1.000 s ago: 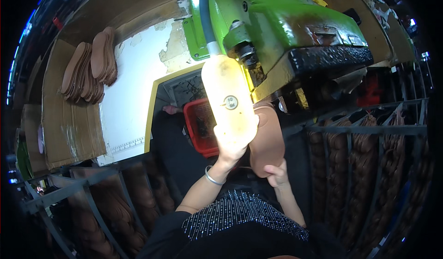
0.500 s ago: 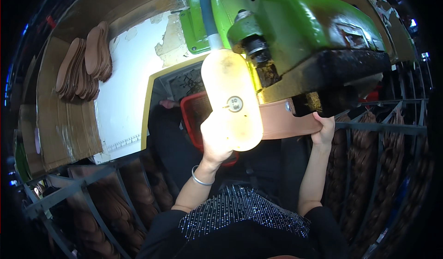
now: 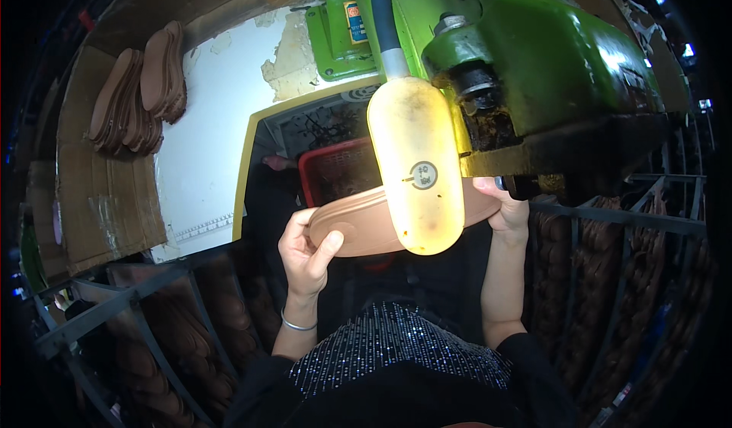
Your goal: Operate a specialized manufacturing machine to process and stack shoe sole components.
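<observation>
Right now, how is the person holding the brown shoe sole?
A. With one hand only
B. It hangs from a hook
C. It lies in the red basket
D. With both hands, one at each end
D: the left hand grips one end of the brown shoe sole and the right hand holds the other end, under the green machine.

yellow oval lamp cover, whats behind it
Behind the yellow oval lamp cover lies the brown shoe sole, held by left hand and right hand. The sole's middle is hidden.
</observation>
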### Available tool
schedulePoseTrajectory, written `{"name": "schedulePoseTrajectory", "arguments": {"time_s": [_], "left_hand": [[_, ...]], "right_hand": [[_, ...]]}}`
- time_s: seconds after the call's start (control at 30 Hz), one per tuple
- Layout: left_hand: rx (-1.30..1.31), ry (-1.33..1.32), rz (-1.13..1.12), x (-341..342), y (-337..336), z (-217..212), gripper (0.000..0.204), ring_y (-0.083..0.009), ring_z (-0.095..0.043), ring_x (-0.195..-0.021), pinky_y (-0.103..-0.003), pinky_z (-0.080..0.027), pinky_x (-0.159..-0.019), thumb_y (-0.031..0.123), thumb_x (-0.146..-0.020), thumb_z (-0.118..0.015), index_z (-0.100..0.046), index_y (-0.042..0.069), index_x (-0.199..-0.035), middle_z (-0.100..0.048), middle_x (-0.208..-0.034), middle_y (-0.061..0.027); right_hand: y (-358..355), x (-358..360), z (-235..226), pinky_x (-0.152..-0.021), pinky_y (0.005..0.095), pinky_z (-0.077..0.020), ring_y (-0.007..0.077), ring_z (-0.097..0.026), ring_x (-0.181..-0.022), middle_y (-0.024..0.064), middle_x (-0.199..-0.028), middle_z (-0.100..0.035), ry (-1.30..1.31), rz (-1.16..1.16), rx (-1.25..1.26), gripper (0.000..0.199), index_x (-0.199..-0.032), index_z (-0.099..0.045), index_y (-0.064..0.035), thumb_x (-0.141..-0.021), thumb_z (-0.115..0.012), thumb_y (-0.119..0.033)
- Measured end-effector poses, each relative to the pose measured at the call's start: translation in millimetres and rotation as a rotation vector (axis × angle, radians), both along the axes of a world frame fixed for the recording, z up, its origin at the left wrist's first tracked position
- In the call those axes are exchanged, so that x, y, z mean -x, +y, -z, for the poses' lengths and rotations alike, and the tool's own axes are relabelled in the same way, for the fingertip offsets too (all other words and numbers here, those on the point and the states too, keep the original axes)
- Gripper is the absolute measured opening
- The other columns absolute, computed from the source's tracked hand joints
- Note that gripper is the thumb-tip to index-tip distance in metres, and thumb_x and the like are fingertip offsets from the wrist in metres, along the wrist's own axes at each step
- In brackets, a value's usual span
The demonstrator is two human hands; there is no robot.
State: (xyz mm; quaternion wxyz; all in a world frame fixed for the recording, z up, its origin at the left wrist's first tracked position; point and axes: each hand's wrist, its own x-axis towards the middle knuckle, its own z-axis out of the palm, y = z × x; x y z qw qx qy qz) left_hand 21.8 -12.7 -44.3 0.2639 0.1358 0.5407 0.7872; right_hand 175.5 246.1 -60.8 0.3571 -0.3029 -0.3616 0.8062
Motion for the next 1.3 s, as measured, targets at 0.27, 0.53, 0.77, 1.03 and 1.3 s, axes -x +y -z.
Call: {"name": "schedulePoseTrajectory", "arguments": {"time_s": [0.27,0.53,0.77,1.03,1.3], "left_hand": [[0.151,-0.098,0.292,-12.1,-41.8,24.0,0.024,-0.0096,-0.059,-0.082,-0.023,-0.047,-0.075,0.005,-0.078,-0.069,-0.055,-0.003,-0.096,-0.064,-0.091,-0.0090],[0.115,0.282,0.361,1.9,68.6,-32.2,0.032,-0.0117,-0.061,-0.087,-0.027,-0.048,-0.079,0.005,-0.076,-0.068,-0.059,-0.007,-0.104,-0.067,-0.095,-0.0130],[0.064,0.344,0.117,-21.9,90.1,1.2,0.024,-0.0138,-0.063,-0.075,-0.027,-0.050,-0.069,0.001,-0.074,-0.068,-0.061,-0.006,-0.095,-0.067,-0.087,-0.0107],[0.032,0.239,0.210,-27.2,73.3,6.5,0.038,-0.0178,-0.061,-0.096,-0.027,-0.047,-0.087,-0.005,-0.081,-0.060,-0.048,-0.007,-0.118,-0.061,-0.107,-0.0154],[0.018,0.095,0.277,-36.2,91.5,-7.7,0.041,-0.0173,-0.061,-0.096,-0.027,-0.049,-0.084,-0.010,-0.079,-0.060,-0.046,-0.008,-0.118,-0.060,-0.107,-0.0150]], "right_hand": [[-6.7,32.1,-12.8,-0.079,0.0307,-0.0524,0.0192,-0.063,-0.087,0.0102,-0.097,-0.064,-0.029,-0.295,-0.214,0.036,-0.101,-0.061,0.0016,-0.067,-0.067,0.012],[-38.0,65.8,-62.9,-0.077,0.0257,-0.0494,0.0128,-0.061,-0.085,0.0061,-0.095,-0.064,-0.059,-0.358,-0.430,0.038,-0.098,-0.061,0.0012,-0.064,-0.078,0.002],[-78.9,-11.1,-22.6,-0.089,0.0300,-0.0447,0.0186,-0.058,-0.100,0.0118,-0.101,-0.062,-0.327,-0.540,-0.338,0.045,-0.108,-0.055,0.0049,-0.071,-0.076,-0.010],[-71.0,-107.5,-5.2,-0.072,0.0255,-0.0508,0.0145,-0.063,-0.078,0.0117,-0.087,-0.065,-0.338,-0.314,-0.101,0.028,-0.093,-0.055,0.0038,-0.069,-0.071,0.000],[8.7,-96.1,-49.1,-0.074,0.0216,-0.0470,0.0115,-0.059,-0.080,0.0074,-0.089,-0.061,-0.252,-0.004,-0.217,0.029,-0.098,-0.052,0.0014,-0.073,-0.064,-0.004]]}}
